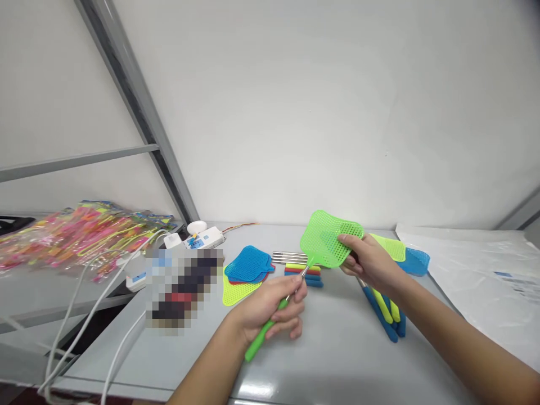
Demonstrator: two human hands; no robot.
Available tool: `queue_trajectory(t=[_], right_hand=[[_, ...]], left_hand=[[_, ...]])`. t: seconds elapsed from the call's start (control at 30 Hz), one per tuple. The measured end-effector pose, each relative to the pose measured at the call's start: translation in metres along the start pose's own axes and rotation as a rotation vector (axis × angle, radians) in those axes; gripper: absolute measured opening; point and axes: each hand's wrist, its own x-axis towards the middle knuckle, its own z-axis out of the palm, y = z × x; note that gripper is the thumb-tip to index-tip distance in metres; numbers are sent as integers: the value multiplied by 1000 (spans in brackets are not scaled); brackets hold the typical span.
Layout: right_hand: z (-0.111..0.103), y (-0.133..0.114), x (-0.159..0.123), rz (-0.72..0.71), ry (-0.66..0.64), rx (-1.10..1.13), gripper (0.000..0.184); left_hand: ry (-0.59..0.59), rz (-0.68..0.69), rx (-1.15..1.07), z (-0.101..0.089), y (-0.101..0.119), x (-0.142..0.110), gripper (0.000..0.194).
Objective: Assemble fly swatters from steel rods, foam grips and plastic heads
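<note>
My left hand [270,312] is closed round the green handle [258,340] of a fly swatter, fingers near its thin metal rod. My right hand [371,261] pinches the edge of that swatter's green mesh head [327,239], which stands tilted above the grey table [337,360]. Under my right hand lie assembled swatters with blue and yellow handles [386,312] and yellow and blue heads [411,259].
Loose blue, red and yellow mesh heads [247,270] lie left of centre. Metal rods [289,257] and coloured handles [306,274] sit behind. Power strips [202,239] with white cables [84,315] are at left, colourful packaged goods [71,236] beyond, plastic sheeting [485,275] at right.
</note>
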Motion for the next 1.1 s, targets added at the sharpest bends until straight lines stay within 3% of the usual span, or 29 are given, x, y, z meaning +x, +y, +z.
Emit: queue_trajectory(t=[0.2,0.37,0.53,0.67,0.87,1.0,1.1], right_hand=[[-18,-9,13,-34,110,-107,43],[-27,-3,14,-44,126,-273,53],[-37,0,9,-99,183,-431,53],[-39,13,1,-27,151,-511,55],[-32,34,-13,115,130,-274,50],[-26,41,-17,161,72,-309,53],[-26,43,-15,142,114,-313,48]], left_hand=[[-59,-76,192,-5,43,42,36],[-150,-191,182,-24,54,70,34],[-218,-260,-51,-17,33,77,36],[-178,-253,-213,-1,5,67,34],[-104,-222,-196,5,-12,50,31],[-67,-217,-128,1,-18,49,30],[-29,-237,-131,0,-20,51,31]])
